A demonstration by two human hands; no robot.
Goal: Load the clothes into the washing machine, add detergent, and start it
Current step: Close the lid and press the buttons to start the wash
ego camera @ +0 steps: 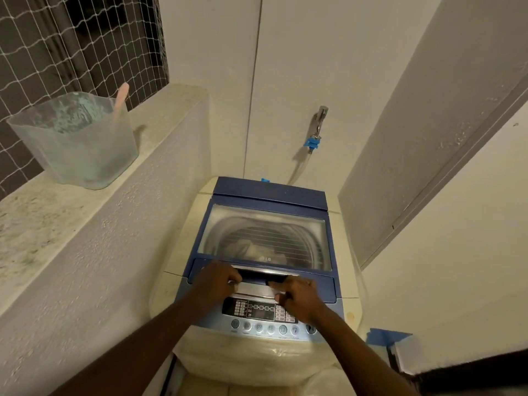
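A cream top-load washing machine (177, 295) stands below me with its blue glass lid (265, 232) down. Pale clothes (257, 250) show through the glass inside the drum. My left hand (214, 284) and my right hand (300, 295) rest at the lid's front handle (265, 274), fingers curled on its edge. The control panel (263, 310) with a row of round buttons lies just under my hands. A translucent detergent tub (77, 141) with a pink scoop (120, 98) sits on the ledge at left.
A speckled stone ledge (43, 212) runs along the left wall beside a netted window (80, 38). A wall tap (320, 118) with a blue hose fitting is behind the machine. A white wall closes the right side. Blue tape (385, 337) marks the lower right.
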